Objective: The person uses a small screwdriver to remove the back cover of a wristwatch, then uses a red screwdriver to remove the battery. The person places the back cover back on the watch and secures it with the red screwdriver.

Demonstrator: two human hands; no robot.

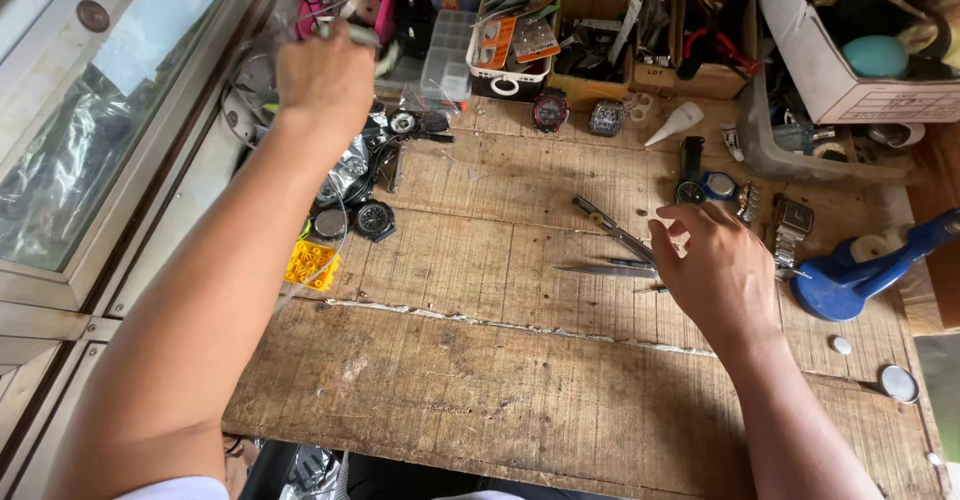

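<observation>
left hand (pixel 325 78) closed on a clear plastic bag (pixel 352 32) over workbench (pixel 480 380) far-left corner | right hand (pixel 715 270) open above tweezers (pixel 612 228) mid-bench | risk: bag snags piled watches (pixel 360 210), dragging them off the left edge

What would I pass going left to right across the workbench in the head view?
Yellow block → pile of watches → tweezers → right hand → steel watch → blue tool → round metal cap.
</observation>
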